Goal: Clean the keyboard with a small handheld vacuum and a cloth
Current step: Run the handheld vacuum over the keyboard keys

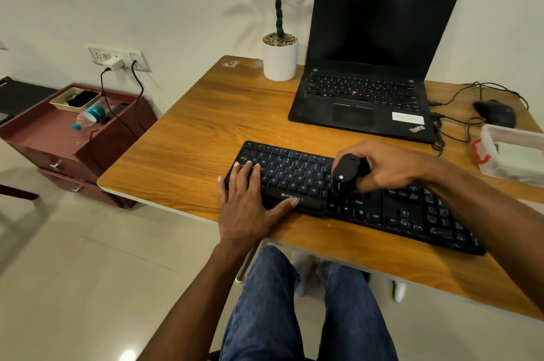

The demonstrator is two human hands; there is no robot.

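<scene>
A black keyboard (368, 207) lies slantwise along the front of the wooden desk (191, 137). My left hand (250, 204) rests flat on its left end, fingers straight over the keys and thumb along the space bar. My right hand (388, 169) grips a small black handheld vacuum (346, 174) and holds it nozzle-down on the keys near the keyboard's middle. No cloth shows in this view.
Behind the keyboard an open black laptop (371, 66) stands, with a potted plant (279, 57) to its left. A black mouse (497, 112), cables and a clear plastic box (515, 154) sit at the right. A maroon side cabinet (73, 137) stands left of the desk.
</scene>
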